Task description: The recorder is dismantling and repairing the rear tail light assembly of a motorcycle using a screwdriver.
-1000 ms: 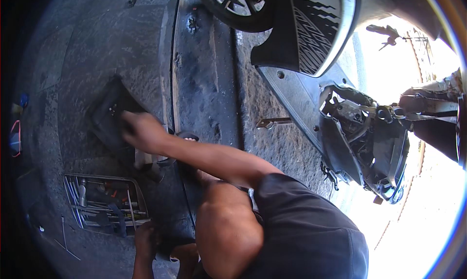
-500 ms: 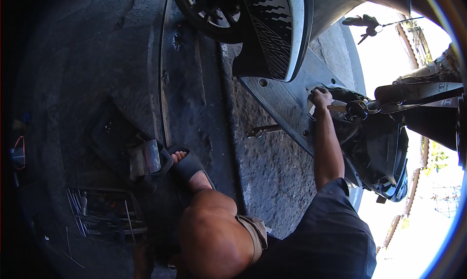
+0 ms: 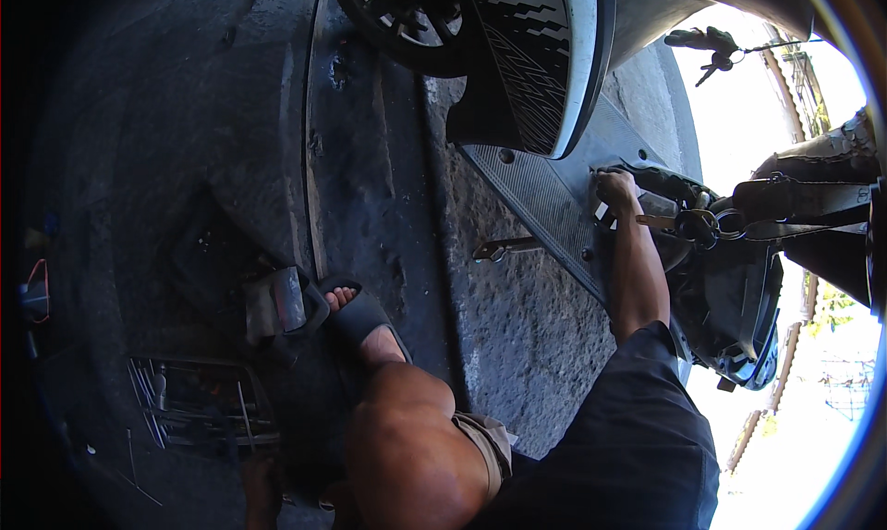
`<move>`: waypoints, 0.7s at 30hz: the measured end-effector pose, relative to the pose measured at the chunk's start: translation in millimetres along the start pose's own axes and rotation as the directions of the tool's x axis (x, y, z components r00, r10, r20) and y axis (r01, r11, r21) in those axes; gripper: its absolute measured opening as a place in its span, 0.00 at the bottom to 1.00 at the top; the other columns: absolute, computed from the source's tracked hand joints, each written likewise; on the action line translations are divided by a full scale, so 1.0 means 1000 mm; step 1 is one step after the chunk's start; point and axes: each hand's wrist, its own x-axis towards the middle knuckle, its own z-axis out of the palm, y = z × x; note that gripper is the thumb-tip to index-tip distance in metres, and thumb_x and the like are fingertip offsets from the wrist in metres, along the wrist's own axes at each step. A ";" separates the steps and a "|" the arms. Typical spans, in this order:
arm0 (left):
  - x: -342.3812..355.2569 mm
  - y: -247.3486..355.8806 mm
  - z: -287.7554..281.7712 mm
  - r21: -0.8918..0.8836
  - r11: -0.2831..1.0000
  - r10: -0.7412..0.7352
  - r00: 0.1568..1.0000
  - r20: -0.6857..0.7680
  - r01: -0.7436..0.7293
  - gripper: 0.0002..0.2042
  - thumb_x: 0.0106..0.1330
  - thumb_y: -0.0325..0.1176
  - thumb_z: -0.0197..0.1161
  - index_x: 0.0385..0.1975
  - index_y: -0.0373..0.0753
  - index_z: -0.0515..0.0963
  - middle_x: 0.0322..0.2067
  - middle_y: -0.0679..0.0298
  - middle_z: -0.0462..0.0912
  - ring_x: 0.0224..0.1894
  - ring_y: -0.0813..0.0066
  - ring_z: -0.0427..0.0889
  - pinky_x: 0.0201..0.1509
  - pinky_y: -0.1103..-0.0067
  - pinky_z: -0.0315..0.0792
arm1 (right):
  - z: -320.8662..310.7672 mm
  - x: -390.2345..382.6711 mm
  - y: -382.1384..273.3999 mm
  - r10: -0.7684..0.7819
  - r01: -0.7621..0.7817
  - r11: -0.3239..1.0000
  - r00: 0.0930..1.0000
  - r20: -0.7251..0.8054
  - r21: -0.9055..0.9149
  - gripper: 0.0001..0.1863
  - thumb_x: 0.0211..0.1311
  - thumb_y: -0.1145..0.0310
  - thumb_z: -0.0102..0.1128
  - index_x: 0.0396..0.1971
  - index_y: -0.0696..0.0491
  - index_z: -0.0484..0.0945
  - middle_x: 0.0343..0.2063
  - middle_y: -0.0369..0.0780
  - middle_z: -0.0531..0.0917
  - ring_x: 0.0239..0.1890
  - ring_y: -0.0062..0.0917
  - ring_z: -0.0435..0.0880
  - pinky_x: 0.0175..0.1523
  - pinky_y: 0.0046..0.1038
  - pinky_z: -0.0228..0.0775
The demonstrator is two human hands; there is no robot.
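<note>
My right hand (image 3: 617, 190) is closed at the opening in the grey ridged footboard (image 3: 540, 183) of a scooter; what its fingertips grip is hidden. Just right of it are a dark open body cavity (image 3: 711, 299) and hanging key rings (image 3: 702, 225). My left hand (image 3: 261, 475) is low at the lower left, in shadow beside a tray of tools (image 3: 259, 387), its fingers not clear. A black panel (image 3: 208, 243) lies on the ground with a silvery piece (image 3: 273, 304) near its lower corner, beside my sandalled foot (image 3: 370, 336).
The scooter's front wheel (image 3: 397, 45) and patterned fairing (image 3: 517, 63) overhang at the top. Keys (image 3: 716, 63) dangle at upper right. A concrete step (image 3: 508, 354) runs beside my foot. A thin rod tool (image 3: 134, 479) and a small red-rimmed item (image 3: 35, 294) lie at the left.
My right hand has swung from over the black panel on the left up to the footboard opening, where it has stayed for the last half second. The view has shifted slightly.
</note>
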 end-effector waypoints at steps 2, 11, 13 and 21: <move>0.026 -0.004 0.016 -0.025 0.999 -0.019 0.994 0.108 0.022 0.12 0.62 0.35 0.54 0.38 0.33 0.77 0.20 0.68 0.72 0.17 0.80 0.69 0.18 0.81 0.63 | -0.075 -0.021 0.027 0.247 -0.260 0.930 0.965 -0.083 -0.259 0.06 0.64 0.69 0.62 0.37 0.54 0.82 0.28 0.34 0.82 0.27 0.20 0.82 0.31 0.25 0.75; 0.015 -0.001 -0.001 0.035 0.999 0.006 0.998 0.069 -0.008 0.12 0.63 0.36 0.55 0.39 0.33 0.77 0.21 0.67 0.73 0.17 0.80 0.70 0.18 0.81 0.64 | -0.036 -0.007 -0.015 0.518 -0.487 0.708 0.850 -0.092 -0.511 0.09 0.59 0.66 0.64 0.36 0.54 0.83 0.31 0.37 0.84 0.32 0.23 0.84 0.38 0.29 0.76; 0.010 -0.002 -0.005 0.029 1.000 -0.008 0.999 0.039 0.007 0.12 0.63 0.36 0.55 0.39 0.34 0.77 0.21 0.67 0.73 0.17 0.80 0.70 0.18 0.82 0.64 | -0.019 0.013 -0.022 0.656 -0.660 0.750 0.735 -0.171 0.042 0.10 0.56 0.66 0.65 0.36 0.55 0.84 0.33 0.39 0.86 0.35 0.25 0.86 0.40 0.29 0.77; -0.006 -0.007 -0.019 0.020 0.999 0.034 0.998 -0.054 -0.033 0.11 0.63 0.34 0.54 0.38 0.34 0.77 0.21 0.68 0.72 0.16 0.81 0.69 0.18 0.83 0.64 | 0.021 0.005 -0.136 0.413 -0.489 0.662 0.870 -0.268 -0.567 0.11 0.57 0.65 0.64 0.36 0.54 0.86 0.36 0.48 0.87 0.41 0.43 0.87 0.47 0.42 0.77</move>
